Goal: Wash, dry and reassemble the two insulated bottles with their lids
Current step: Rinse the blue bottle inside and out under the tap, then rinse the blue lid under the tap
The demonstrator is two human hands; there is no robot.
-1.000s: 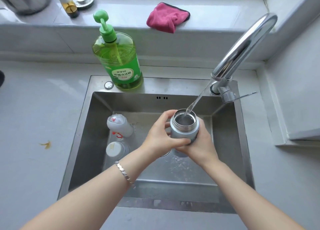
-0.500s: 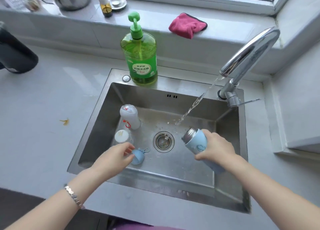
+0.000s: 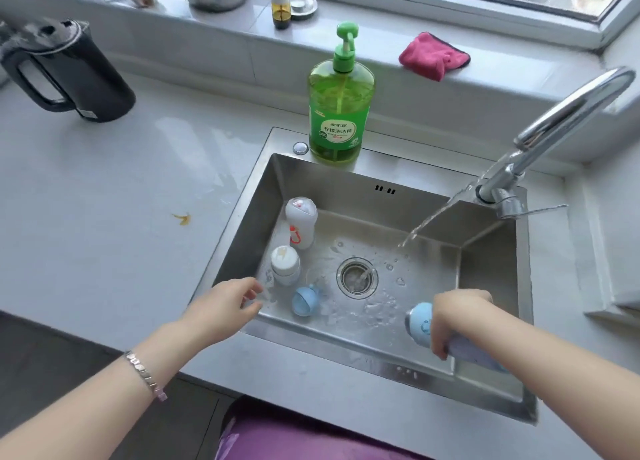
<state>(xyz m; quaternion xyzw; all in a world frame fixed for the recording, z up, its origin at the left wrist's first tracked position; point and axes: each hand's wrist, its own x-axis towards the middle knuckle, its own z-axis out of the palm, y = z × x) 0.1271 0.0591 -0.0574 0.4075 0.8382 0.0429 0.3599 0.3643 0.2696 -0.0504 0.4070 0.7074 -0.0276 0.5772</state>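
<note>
My right hand (image 3: 453, 321) grips the light blue bottle (image 3: 420, 324), tipped on its side low in the sink's front right, mouth toward the drain. Over the sink's front left rim my left hand (image 3: 225, 305) hovers with fingers apart and nothing in it. The blue lid (image 3: 304, 301) lies on the sink floor just right of that hand. A white bottle (image 3: 301, 222) stands at the sink's left wall, with a white lid (image 3: 284, 264) in front of it.
Water runs from the chrome faucet (image 3: 554, 120) onto the floor of the steel sink (image 3: 485, 262) near the drain (image 3: 356, 277). Green dish soap bottle (image 3: 341, 106) stands on the back rim. A pink cloth (image 3: 433, 56) lies on the sill. Black kettle (image 3: 65, 71) sits at far left.
My left hand let go of the blue bottle and moved down-left toward the blue lid. My right hand took the bottle out of the stream and tipped it low over the sink.
</note>
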